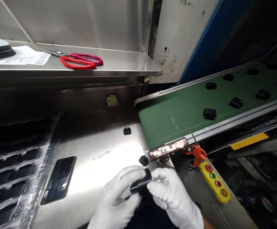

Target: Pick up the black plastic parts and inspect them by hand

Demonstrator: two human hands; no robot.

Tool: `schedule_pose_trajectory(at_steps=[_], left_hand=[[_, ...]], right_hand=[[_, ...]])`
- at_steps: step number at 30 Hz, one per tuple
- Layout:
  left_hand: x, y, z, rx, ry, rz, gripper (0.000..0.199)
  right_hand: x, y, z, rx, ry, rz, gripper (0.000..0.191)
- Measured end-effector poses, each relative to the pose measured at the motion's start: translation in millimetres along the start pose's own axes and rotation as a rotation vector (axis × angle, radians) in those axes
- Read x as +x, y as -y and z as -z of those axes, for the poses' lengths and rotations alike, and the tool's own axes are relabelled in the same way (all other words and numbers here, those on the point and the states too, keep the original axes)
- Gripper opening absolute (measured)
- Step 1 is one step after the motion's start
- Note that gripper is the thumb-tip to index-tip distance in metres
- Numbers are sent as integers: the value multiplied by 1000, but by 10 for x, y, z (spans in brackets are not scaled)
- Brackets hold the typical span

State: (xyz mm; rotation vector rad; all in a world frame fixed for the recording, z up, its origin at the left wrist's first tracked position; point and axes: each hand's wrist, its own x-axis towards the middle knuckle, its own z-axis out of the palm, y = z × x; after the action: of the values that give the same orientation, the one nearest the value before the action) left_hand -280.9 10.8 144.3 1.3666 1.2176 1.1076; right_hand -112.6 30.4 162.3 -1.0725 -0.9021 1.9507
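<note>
My left hand [120, 195], in a white glove, curls its fingers around one end of a black plastic housing [140, 183]. My right hand [170, 192], gloved the same way, pinches the housing's other side between thumb and fingers. Held tilted just in front of my body, the part is partly covered by both hands. Just beyond it, a small black plastic piece [143, 160] lies on the steel table [86, 178]. Farther back on the steel sits another black piece [127, 131] with small prongs.
A green conveyor belt [176, 117] carries several black parts [210, 113]. Beside it hangs a yellow button box [215, 182]. On the left lie a phone [59, 179] and a tray of black parts [11, 171]. Red-handled scissors [78, 62] rest on the steel shelf [128, 63].
</note>
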Motion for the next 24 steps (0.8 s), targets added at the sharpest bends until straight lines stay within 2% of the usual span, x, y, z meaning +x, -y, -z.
schedule_pose_trajectory(at_steps=[2, 3, 6, 8, 9, 11, 14, 16, 18, 19, 20, 22, 24], left_hand=[[-7, 59, -1, 55, -57, -100, 34], [-2, 63, -11, 39, -82, -78, 34], [44, 6, -79, -186, -128, 229, 45], [93, -35, -133, -403, -75, 401, 61], [120, -41, -154, -493, -45, 437, 66], [170, -13, -176, -609, -12, 438, 64], [211, 112, -164, -669, 13, 484, 43], [203, 232, -153, -791, 87, 566, 30], [171, 359, -174, -992, 151, 635, 22], [151, 417, -204, -1096, 176, 647, 21], [131, 464, -247, -1184, 203, 643, 22], [98, 510, -370, -1316, 295, 619, 28], [78, 478, -520, -1421, 396, 595, 35]], right_hand=[[25, -46, 7, 73, -6, -50, 38], [35, -59, 10, 98, -18, -72, 39], [54, -48, 14, 57, -69, -44, 39], [58, -18, 19, -72, -114, 20, 40], [60, -7, 23, -142, -132, 38, 40], [62, -7, 31, -258, -176, 27, 38], [53, -74, 44, -429, -262, -41, 27], [33, -134, 55, -619, -326, 84, 19], [5, -171, 73, -775, -357, 354, 15], [-9, -175, 84, -812, -346, 472, 25], [-22, -169, 99, -827, -321, 541, 44], [-44, -135, 134, -838, -240, 526, 84], [-66, -86, 174, -841, -149, 436, 105]])
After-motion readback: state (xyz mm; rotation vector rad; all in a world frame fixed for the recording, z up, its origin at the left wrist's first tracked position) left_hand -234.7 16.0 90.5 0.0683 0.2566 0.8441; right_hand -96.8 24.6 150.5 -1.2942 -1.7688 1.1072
